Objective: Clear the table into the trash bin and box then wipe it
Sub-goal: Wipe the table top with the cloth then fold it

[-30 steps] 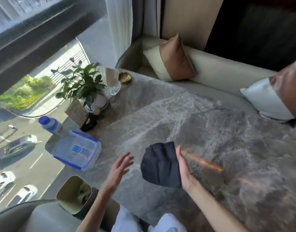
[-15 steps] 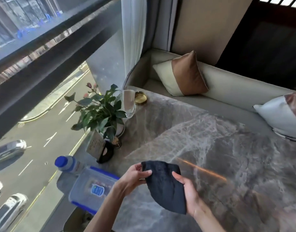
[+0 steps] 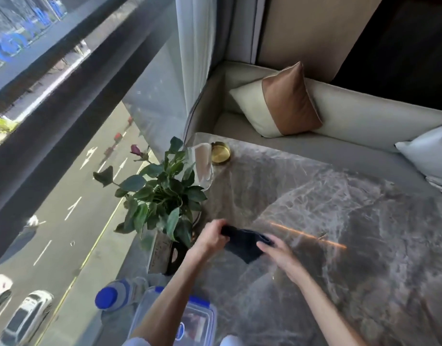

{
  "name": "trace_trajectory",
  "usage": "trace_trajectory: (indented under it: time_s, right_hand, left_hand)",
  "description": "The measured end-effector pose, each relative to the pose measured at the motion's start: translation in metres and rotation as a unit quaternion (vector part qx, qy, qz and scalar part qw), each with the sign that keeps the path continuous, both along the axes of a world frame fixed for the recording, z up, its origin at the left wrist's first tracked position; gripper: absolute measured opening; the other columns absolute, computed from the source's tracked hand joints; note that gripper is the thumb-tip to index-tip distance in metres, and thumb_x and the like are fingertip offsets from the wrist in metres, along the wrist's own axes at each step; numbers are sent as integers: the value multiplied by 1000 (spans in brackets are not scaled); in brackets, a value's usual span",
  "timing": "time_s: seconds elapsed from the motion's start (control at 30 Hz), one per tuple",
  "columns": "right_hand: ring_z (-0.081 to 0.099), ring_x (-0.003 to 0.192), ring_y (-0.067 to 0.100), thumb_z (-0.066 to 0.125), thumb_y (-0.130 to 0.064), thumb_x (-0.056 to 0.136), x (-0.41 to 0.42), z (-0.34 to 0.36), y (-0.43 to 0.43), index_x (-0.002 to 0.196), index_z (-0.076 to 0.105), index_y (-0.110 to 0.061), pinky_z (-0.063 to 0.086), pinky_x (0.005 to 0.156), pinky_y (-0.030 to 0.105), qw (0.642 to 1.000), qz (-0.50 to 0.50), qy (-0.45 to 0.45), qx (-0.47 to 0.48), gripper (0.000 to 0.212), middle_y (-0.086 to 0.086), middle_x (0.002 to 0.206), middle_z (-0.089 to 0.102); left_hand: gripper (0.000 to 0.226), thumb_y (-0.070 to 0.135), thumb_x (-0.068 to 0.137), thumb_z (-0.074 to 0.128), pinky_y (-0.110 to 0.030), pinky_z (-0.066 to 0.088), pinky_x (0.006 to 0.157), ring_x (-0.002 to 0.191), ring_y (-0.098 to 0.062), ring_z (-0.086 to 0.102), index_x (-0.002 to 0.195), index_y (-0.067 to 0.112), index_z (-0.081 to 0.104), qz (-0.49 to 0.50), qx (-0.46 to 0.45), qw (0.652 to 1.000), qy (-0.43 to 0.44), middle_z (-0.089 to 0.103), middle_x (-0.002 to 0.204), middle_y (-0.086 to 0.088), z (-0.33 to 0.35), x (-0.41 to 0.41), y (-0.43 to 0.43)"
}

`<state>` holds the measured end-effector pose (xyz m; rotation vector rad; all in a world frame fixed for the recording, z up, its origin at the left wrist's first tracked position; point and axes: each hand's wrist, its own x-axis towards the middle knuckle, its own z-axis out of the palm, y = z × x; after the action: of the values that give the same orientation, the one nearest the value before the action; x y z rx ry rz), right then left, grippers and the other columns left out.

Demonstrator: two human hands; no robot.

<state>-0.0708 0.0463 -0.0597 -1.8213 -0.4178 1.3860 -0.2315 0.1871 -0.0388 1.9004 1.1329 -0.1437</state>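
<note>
In the head view, a dark cloth (image 3: 242,245) is held just above the marble table (image 3: 352,208). One end is gripped in the curled left hand (image 3: 211,237), and the other is pinched by the right hand (image 3: 281,253). It is judged light, soft and limp, best taken by a folded edge. The veined slab looks hard and glossy.

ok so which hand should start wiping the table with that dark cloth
Right, probably. Both hands grip the dark navy cloth, but the right hand sits over the wide grey marble tabletop, while the left hand is close beside the leafy green potted plant.
</note>
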Motion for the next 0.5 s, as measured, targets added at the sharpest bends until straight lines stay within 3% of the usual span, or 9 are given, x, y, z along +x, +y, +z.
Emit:
trace_trajectory:
  time_s: [0.07, 0.17, 0.23, 0.3, 0.4, 0.47, 0.5]
  right_hand:
    - [59, 93, 14, 58, 4, 92, 9, 6, 30, 118, 63, 8, 46, 72, 6, 995, 13, -92, 45, 27, 11, 105, 67]
    - [65, 89, 0, 62, 2, 90, 14, 12, 59, 107, 72, -12, 45, 78, 8, 980, 24, -168, 108, 24, 0, 100, 71]
    - [64, 97, -5, 65, 2, 87, 12, 5, 64, 103, 74, -18, 45, 89, 8, 959, 41, -244, 141, 27, 0, 107, 71]
    - [61, 112, 7, 64, 2, 87, 6, -11, 59, 108, 75, -16, 43, 102, 19, 930, 79, -331, 138, 30, 3, 119, 68]
    - [51, 128, 20, 59, 1, 86, -14, -40, 37, 120, 71, -22, 35, 113, 31, 908, 201, -365, 47, 43, 2, 133, 62]
    - [50, 130, 23, 58, -4, 84, -28, -56, 19, 120, 70, -26, 34, 112, 35, 885, 264, -382, -20, 44, 0, 134, 62]
    - [53, 126, 25, 60, -5, 84, -31, -61, 14, 119, 71, -25, 36, 109, 37, 887, 247, -389, -27, 41, 0, 129, 65]
  left_hand:
    - [24, 3, 71, 57, -33, 47, 71, 89, -29, 65, 91, 10, 67, 16, 54, 998, -13, 72, 90, -11, 8, 16, 21]
    - [25, -5, 68, 55, -38, 47, 75, 89, -33, 63, 89, 5, 64, 20, 141, 987, -72, 69, 90, -14, 14, 25, 42]
    - [28, -8, 66, 55, -40, 48, 75, 87, -33, 61, 89, 6, 63, 20, 181, 980, -81, 65, 90, -13, 9, 22, 44]
    - [29, -9, 69, 52, -43, 48, 80, 92, -31, 60, 92, 6, 62, 11, 200, 979, -42, 63, 95, -11, -6, 16, 35]
    - [22, 9, 86, 55, -36, 41, 102, 119, -27, 52, 107, 8, 63, -92, 174, 975, 106, 61, 115, -10, -37, 8, 12]
    - [24, 13, 90, 54, -36, 42, 101, 120, -28, 54, 113, 8, 61, -112, 113, 975, 155, 62, 119, -11, -51, 3, -5]
    - [25, 9, 90, 52, -38, 45, 95, 115, -30, 58, 113, 8, 60, -94, 93, 979, 153, 62, 118, -11, -55, 1, -11]
